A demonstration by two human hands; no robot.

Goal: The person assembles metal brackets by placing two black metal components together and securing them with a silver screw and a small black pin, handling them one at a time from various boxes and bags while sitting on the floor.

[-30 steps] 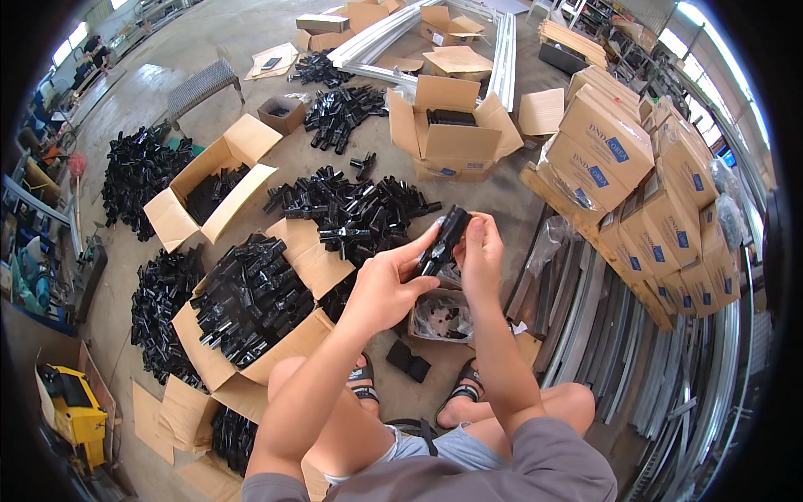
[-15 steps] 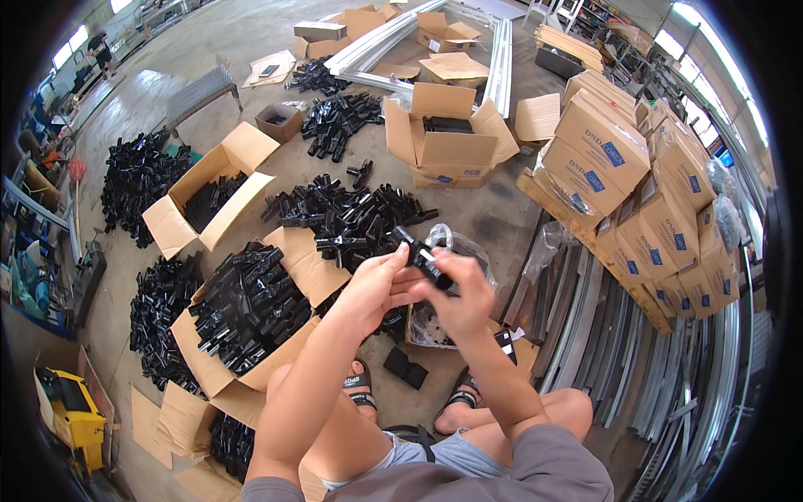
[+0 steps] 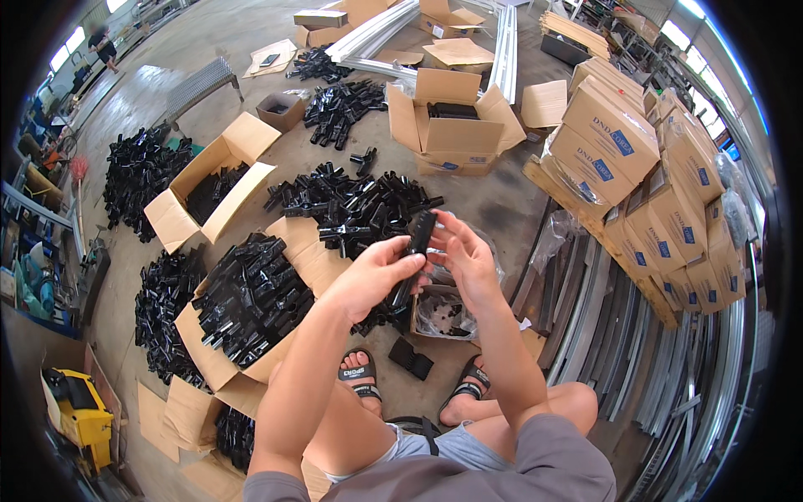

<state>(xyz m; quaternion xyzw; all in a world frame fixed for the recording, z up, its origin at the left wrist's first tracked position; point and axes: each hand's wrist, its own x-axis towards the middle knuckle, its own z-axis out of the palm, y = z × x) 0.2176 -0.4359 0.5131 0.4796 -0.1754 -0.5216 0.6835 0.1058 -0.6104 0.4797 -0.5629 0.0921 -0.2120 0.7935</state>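
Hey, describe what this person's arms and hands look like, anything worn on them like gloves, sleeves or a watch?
Both forearms are bare from the lower edge up to the wrists. The left hand and the right hand wear no gloves, and no watch, ring or band shows. The only cloth in view is grey fabric at the bottom of the picture; whether it is a short sleeve or shorts is unclear.

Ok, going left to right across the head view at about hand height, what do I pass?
Black plastic parts heaped on the floor → open cardboard box full of black parts → left hand → black plastic tube piece → right hand → stacked brown cardboard cartons.
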